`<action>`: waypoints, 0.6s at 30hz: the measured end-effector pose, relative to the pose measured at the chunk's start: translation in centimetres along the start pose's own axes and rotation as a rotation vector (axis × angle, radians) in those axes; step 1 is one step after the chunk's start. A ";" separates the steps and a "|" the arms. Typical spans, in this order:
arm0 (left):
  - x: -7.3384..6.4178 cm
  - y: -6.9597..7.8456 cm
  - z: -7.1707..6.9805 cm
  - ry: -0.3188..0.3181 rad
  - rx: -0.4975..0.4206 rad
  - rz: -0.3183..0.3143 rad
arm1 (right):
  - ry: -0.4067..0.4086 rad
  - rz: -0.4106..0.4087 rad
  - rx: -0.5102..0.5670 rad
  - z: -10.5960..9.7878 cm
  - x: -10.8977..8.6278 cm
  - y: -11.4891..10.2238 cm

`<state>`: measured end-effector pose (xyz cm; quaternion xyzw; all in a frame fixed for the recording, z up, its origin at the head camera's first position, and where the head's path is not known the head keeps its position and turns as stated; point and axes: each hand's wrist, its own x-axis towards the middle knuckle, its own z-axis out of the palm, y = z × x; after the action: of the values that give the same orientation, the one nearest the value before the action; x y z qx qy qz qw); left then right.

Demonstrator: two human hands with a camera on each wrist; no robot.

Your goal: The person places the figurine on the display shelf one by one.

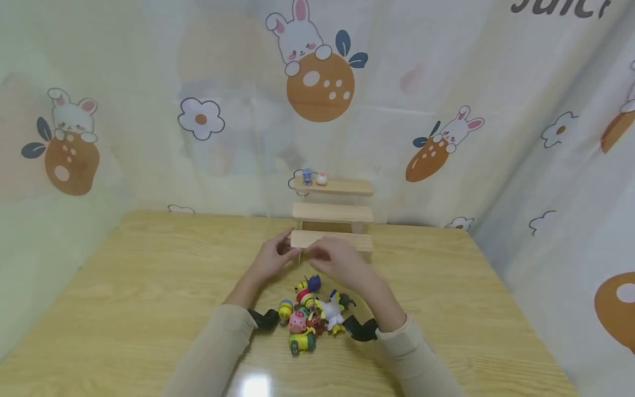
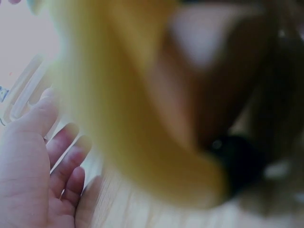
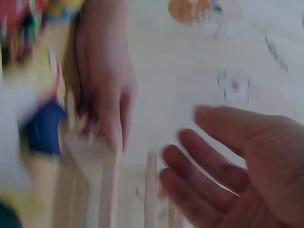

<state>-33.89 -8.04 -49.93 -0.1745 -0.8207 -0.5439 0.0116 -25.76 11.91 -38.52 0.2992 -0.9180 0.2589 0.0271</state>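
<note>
A small three-step wooden display shelf [image 1: 332, 212] stands at the back of the table. My left hand [image 1: 272, 258] holds the left end of its lowest step, thumb at the front and fingers round the side. In the left wrist view the left hand [image 2: 35, 156] has bent fingers, with a blurred yellow thing covering much of the frame. Just before the lowest step hovers my right hand [image 1: 339, 262]; the right wrist view shows this hand [image 3: 237, 166] loosely curved, holding nothing. A blue figurine [image 1: 307, 177] and a white figurine [image 1: 321, 178] stand on the top step.
Between the forearms lies a pile of small toy figurines, among them a pink pig [image 1: 297, 321], a white-and-yellow figure [image 1: 332, 311] and a yellow-and-green one [image 1: 301, 343]. Behind the wooden table [image 1: 149, 275] hangs a printed curtain [image 1: 238, 160]. Black wrist mounts [image 1: 361, 329] sit near the figurines.
</note>
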 end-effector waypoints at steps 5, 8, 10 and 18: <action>0.3 -0.1 0.0 -0.014 0.012 0.017 | -0.277 -0.122 -0.146 1.9 -0.3 -2.7; 0.4 -0.2 -0.1 -0.013 0.017 0.008 | -0.334 -0.163 -0.242 3.3 -0.3 -3.1; 0.3 -0.2 -0.1 -0.009 0.017 0.005 | -0.361 -0.168 -0.277 4.0 -0.3 -3.2; 0.2 -0.3 0.0 -0.001 0.029 0.012 | -0.422 -0.163 -0.246 4.9 -0.7 -3.3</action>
<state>-34.21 -8.10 -50.16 -0.1796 -0.8275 -0.5316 0.0172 -22.80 7.58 -41.41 0.4139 -0.9008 0.0738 -0.1083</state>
